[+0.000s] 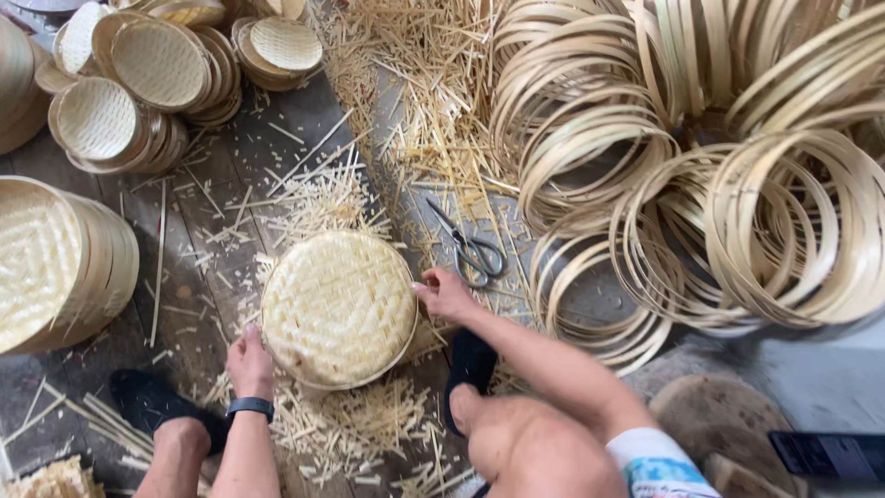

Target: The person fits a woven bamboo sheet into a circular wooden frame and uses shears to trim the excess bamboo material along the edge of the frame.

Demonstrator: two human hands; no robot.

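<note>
- Woven bamboo lid (338, 307): round, pale yellow, plaited face up, lying flat on the plank floor (198, 277) between the person's feet, centre of view
- Left hand (250, 361): fingers curled against the lid's lower-left rim, pressing in from the side; dark band on the wrist; grip looks firm, not a full clench
- Right hand (444, 293): fingertips pinching the lid's right rim, thumb side toward the weave; grasping the edge, nothing else held
- Scissors (470, 247): grey metal, blades closed, lying on the floor just beyond the right hand, apart from it
- Bamboo hoops (701, 184): large loose pile of bent strip rings, right half of view, well apart from the lid
- Finished lids, stacked (138, 92): several piles at upper left; one taller stack on its side (60, 263) at the left edge
- Offcuts (406, 101): splinters and short strips strewn over the floor, thick under and around the lid
- Handling note, as a judgement: the two hands sit on near-opposite points of the rim, which suits seating or turning the weave evenly; pressure is best kept on the hoop edge, not the plaited centre, which would likely dish; turning the piece in small steps should keep the rim round
- Caution: sharp strip ends near both hands
</note>
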